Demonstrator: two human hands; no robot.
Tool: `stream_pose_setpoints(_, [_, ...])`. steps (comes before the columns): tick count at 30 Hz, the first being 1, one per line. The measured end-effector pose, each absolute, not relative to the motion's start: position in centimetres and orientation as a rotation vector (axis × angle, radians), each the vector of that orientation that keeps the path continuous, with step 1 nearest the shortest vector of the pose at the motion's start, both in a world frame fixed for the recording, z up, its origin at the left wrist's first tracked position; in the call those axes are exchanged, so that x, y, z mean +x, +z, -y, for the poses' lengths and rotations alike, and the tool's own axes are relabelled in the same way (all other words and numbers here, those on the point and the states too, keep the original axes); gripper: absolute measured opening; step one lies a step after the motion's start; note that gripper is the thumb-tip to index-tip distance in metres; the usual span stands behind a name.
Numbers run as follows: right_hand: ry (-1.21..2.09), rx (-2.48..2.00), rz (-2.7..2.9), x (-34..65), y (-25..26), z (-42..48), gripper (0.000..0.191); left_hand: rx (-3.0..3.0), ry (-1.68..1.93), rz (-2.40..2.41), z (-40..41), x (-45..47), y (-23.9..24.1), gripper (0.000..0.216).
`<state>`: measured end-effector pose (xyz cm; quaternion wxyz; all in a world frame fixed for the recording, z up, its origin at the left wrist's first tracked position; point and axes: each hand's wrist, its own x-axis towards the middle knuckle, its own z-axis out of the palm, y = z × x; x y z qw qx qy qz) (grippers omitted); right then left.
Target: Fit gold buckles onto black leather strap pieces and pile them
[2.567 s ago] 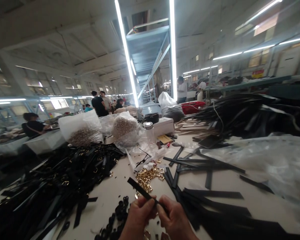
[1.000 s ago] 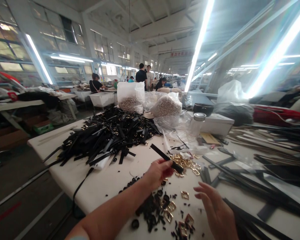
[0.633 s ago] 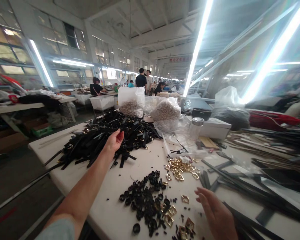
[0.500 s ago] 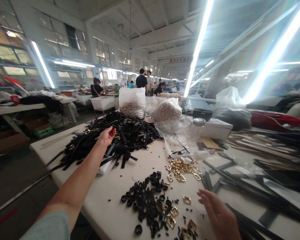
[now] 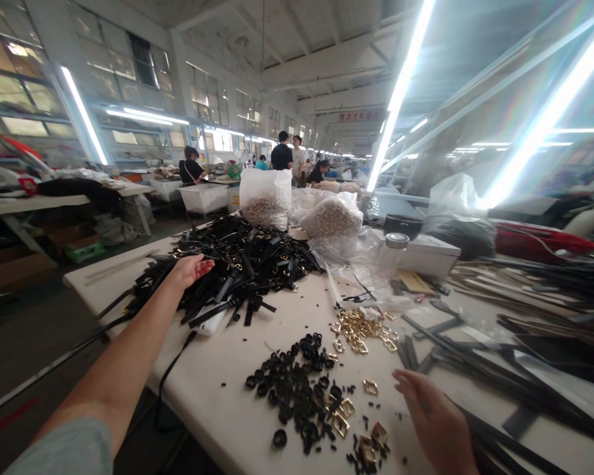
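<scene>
The person wears a short grey sleeve (image 5: 64, 452) (only its lower edge shows, in the bottom corner) on the left arm (image 5: 129, 356), bare from there to the ungloved left hand (image 5: 191, 267); the right hand (image 5: 433, 422) is likewise bare.

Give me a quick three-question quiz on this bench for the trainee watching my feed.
1. True or false: the left hand is gripping a strap from the pile of black straps.
2. What lies on the table closest to the right hand? A) gold buckles B) scissors C) a phone
3. Fill in: the clear jar beside the white box has a ___ lid.
Key: 1 false, the hand is open at the pile's edge and holds nothing; 2 A; 3 silver.
</scene>
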<state>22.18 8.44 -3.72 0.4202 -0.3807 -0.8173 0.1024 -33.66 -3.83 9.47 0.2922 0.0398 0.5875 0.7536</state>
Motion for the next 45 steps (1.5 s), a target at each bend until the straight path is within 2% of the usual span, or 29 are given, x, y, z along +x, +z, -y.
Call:
stream_pose_setpoints(3, [0.250, -0.940, 2.043, 22.0, -3.0, -8.0, 0.032, 0.168, 2.031, -1.604, 5.7, -33.0, 9.6, 0.007])
stream_pose_setpoints(8, [0.171, -0.958, 1.963, 23.3, 0.6, -7.7, 0.030, 0.282, 2.165, -1.609, 9.8, -30.6, 9.5, 0.018])
stream_pose_setpoints(13, [0.150, -1.277, 1.859, 27.3, 2.9, -7.9, 0.038, 0.413, 2.136, -1.563, 11.9, -26.1, 7.8, 0.017])
stream_pose_setpoints(20, [0.233, -1.545, 2.013, 33.5, 1.2, -2.5, 0.040, 0.513, 1.857, -1.397, 6.3, -15.9, 5.6, 0.018])
stream_pose_setpoints(27, [0.216, -1.605, 2.036, 35.7, -0.8, 4.5, 0.056, 0.950, 1.456, -1.134, 2.3, -2.6, 5.7, 0.041])
stream_pose_setpoints(29, [0.197, -1.656, 2.029, 35.7, -1.4, 5.4, 0.050, 1.009, 1.377, -1.094, 2.0, -0.2, 4.7, 0.042])
stream_pose_setpoints(33, [0.143, -1.671, 1.987, 35.2, -1.6, 5.4, 0.021, 1.106, 1.350, -1.143, 1.8, 1.4, 2.5, 0.040])
stream_pose_setpoints(36, [0.124, -1.664, 1.963, 34.3, -1.1, 4.6, 0.009, 1.164, 1.347, -1.178, 2.0, 1.2, 1.6, 0.040])
stream_pose_setpoints(42, [0.204, -1.566, 2.008, 29.1, 0.8, 5.0, 0.018, 1.235, 1.256, -1.112, 3.1, 1.1, 1.9, 0.045])
stream_pose_setpoints(45, [0.396, -1.507, 2.025, 25.6, 1.7, 6.3, 0.024, 1.238, 1.139, -1.054, 3.7, 1.8, 2.0, 0.048])
